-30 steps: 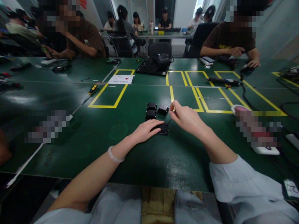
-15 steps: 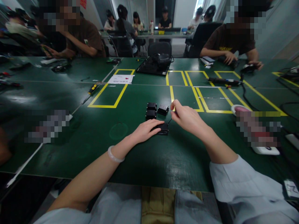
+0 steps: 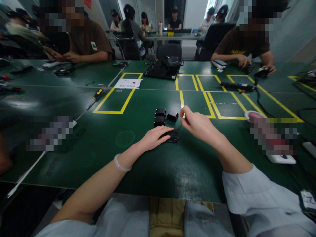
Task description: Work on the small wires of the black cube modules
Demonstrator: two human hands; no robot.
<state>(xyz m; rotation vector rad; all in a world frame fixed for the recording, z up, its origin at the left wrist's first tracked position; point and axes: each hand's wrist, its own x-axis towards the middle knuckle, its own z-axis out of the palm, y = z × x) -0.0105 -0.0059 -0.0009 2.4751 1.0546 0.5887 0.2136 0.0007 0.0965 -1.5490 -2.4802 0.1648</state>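
Note:
My left hand (image 3: pixel 155 137) lies flat with its fingers stretched over a small black box (image 3: pixel 172 136) on the green table (image 3: pixel 158 164), pressing it down. My right hand (image 3: pixel 196 125) is closed in a pinch on a thin dark tool (image 3: pixel 179 127) whose tip points down at that box. Just beyond lie three more small black boxes: two stacked side by side (image 3: pixel 160 117) and one (image 3: pixel 172 115) to their right. A pale bangle (image 3: pixel 120 165) circles my left wrist.
Yellow tape rectangles (image 3: pixel 116 98) mark the table. A screwdriver (image 3: pixel 97 94), a paper sheet (image 3: pixel 127 83) and a black tray (image 3: pixel 163 69) lie farther off. Blurred items sit at left (image 3: pixel 50 133) and right (image 3: pixel 271 135). Other people sit around the far tables.
My hands have stayed nearly still; the right hand shifted very slightly. The person at the far left drew their arms in, and the person at the far right moved their hands.

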